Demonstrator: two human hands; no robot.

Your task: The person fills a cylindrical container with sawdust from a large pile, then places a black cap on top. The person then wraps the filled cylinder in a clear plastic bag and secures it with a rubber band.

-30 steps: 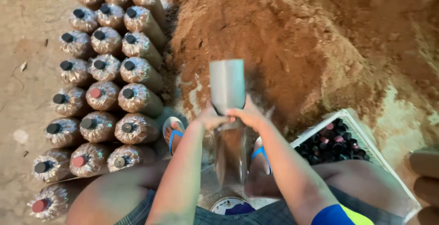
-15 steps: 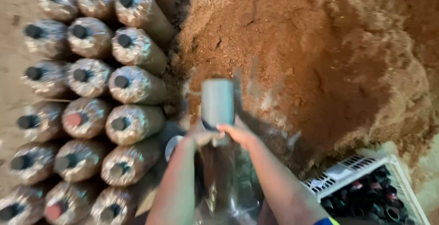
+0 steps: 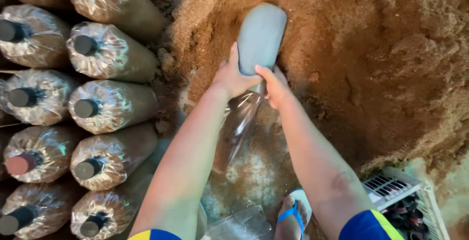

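Both my hands grip a grey tube-shaped scoop whose far end is pushed into a big pile of reddish-brown sawdust. My left hand wraps its lower left side and my right hand holds the lower right side. A clear plastic bag hangs from the scoop's near end, between my forearms, trailing down toward the ground. Whether the bag has anything in it is unclear.
Rows of filled plastic bags with dark caps stand packed together at the left. A white crate with dark caps sits at the lower right. My sandalled foot is at the bottom, beside loose clear bags.
The scoop, held up above the bag before, has been thrust forward and down into the sawdust pile. My head has leaned in closer.
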